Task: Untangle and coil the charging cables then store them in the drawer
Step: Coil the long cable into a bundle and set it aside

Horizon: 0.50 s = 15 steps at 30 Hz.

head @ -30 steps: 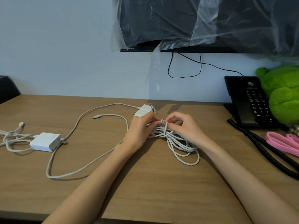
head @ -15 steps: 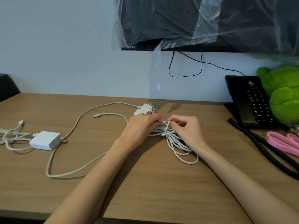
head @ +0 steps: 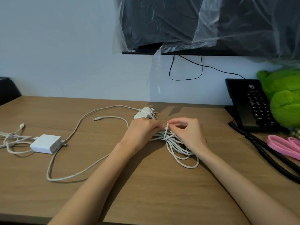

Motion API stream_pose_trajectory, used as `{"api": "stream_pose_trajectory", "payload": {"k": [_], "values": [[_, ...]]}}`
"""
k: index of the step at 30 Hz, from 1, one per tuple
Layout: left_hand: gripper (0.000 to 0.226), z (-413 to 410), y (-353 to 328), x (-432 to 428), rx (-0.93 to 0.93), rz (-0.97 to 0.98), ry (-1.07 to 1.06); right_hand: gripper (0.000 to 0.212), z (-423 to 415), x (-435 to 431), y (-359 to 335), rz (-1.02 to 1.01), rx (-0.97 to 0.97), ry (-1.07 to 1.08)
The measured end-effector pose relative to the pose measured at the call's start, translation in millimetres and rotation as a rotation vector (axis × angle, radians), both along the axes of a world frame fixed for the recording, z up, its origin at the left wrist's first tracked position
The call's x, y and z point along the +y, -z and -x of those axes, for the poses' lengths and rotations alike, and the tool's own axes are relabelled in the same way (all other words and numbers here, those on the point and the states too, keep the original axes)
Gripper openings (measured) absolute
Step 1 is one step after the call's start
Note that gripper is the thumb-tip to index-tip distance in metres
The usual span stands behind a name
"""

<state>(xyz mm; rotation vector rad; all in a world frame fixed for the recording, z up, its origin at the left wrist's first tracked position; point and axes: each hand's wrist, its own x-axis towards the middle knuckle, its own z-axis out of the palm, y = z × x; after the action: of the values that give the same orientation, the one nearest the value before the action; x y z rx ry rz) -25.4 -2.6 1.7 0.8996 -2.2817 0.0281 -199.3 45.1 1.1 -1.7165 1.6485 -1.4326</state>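
Observation:
A white coiled cable bundle (head: 180, 150) lies on the wooden desk (head: 154, 192) at centre. My left hand (head: 142, 132) grips the bundle's left end, fingers curled round it. My right hand (head: 188, 133) pinches the cable's free end, which wraps over the middle of the coil. Two small white plug adapters (head: 145, 113) sit just behind my left hand. A long loose white cable (head: 65, 177) loops across the desk to a white charger brick (head: 45, 143) on the left, with more tangled white cable (head: 11, 140) beyond it. No drawer is in view.
A black desk phone (head: 253, 104) with a coiled cord (head: 267, 155) stands at right, beside a green plush toy (head: 284, 98) and a pink band (head: 282, 146). A plastic-covered monitor (head: 203, 25) hangs above. A dark object (head: 6, 90) sits at far left.
My right hand has lifted the cable's free end and drawn it over the middle of the coil. My left hand stays gripping the bundle. The view has shifted slightly.

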Motion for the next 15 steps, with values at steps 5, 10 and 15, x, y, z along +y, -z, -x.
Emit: {"api": "stream_pose_trajectory", "payload": {"k": [5,10,15], "values": [[0.003,-0.6,1.5,3.1,0.253,-0.295,0.05,0.008,2.9,-0.7,-4.5,-0.047,-0.055,-0.074],[0.005,2.2,-0.7,8.2,0.453,-0.418,0.075,0.01,8.1,1.1,-7.1,-0.005,0.112,-0.186],[0.004,0.5,-0.6,9.8,0.472,-0.477,0.073,0.008,5.1,-0.6,-5.1,0.05,0.191,-0.152]]}}
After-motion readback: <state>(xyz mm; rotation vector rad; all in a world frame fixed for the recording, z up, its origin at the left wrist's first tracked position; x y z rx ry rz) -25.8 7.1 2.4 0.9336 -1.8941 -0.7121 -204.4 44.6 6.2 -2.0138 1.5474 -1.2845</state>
